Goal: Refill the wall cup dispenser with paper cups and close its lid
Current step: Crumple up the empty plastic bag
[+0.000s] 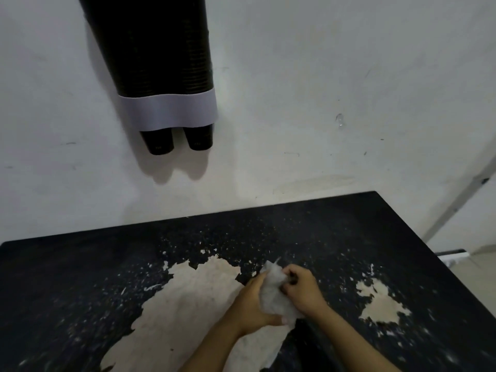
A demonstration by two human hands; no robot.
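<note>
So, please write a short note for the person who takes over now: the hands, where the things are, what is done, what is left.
Left hand and right hand: both grip a crumpled clear plastic wrapper over the worn black table.
Cup dispenser: on the wall, both tubes packed with black paper cups; two cup bottoms stick out below the grey band.
Done: cups appear loaded.
Left: get rid of the wrapper. The dispenser's lid is out of view above, so check that it is closed.
</note>
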